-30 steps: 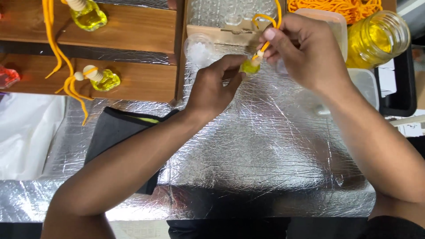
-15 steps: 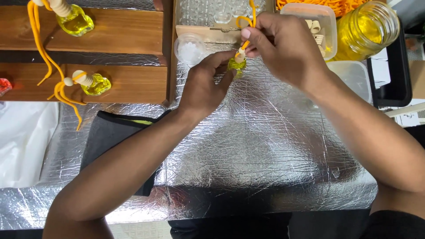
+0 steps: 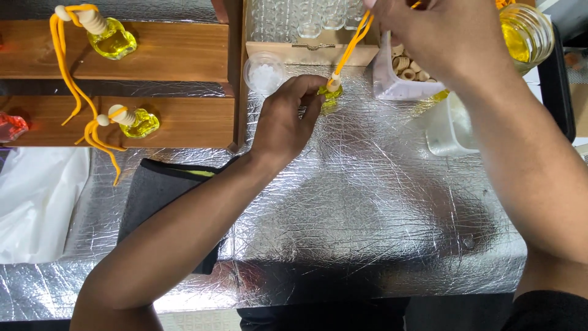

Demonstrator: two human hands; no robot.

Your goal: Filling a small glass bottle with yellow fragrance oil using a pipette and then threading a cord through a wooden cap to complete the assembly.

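The left hand (image 3: 288, 119) hides most of the small yellow bottle (image 3: 331, 98); the picture's top edge crops the right hand (image 3: 441, 30) above it.

Bright overhead light glares off crinkled foil (image 3: 367, 202); sharp focus.

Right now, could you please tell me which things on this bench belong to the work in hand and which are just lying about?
In use:
- small yellow bottle, held by the left hand
- orange cord, pulled by the right hand

Lying about:
- two finished bottles on the wooden shelves
- glass jar
- black cloth
- white bag
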